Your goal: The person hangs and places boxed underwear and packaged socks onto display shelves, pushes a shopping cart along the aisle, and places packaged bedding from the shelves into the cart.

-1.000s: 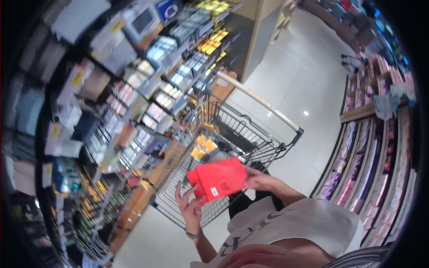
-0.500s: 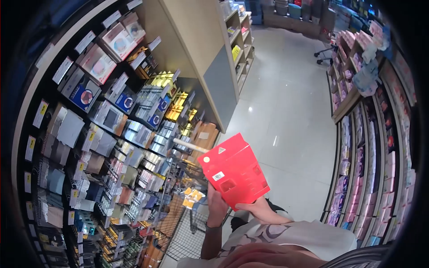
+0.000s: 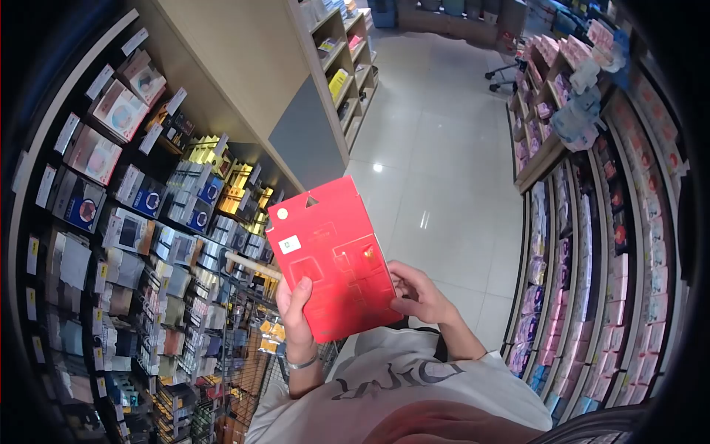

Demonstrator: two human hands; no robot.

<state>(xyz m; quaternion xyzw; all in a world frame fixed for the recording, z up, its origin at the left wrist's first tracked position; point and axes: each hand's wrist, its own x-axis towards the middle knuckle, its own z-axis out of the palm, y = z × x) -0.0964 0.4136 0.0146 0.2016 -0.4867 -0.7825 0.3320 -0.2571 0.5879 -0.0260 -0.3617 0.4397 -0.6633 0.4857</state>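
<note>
A flat red package (image 3: pixel 333 259) is held up in front of my white shirt, tilted, with a white label and a round sticker near its upper left corner. My left hand (image 3: pixel 297 314) grips its lower left edge, the thumb lying on the face. At the lower right edge, my right hand (image 3: pixel 418 293) pinches the package between thumb and fingers. Below and left of the package is the wire shopping cart (image 3: pixel 251 348), partly hidden, with a yellow-and-white packet (image 3: pixel 272 337) in it.
Left of me stands a display rack (image 3: pixel 41 244) of boxed and packaged goods, ending at a wooden panel (image 3: pixel 222 66). Curved shelves (image 3: pixel 547 296) of pink and purple packs line the right side. A tiled aisle (image 3: pixel 421 163) runs ahead between them.
The view has swung, and the cart is now lower and mostly hidden. Both hands have raised the red package closer and turned it more upright, with the left thumb now on its face.
</note>
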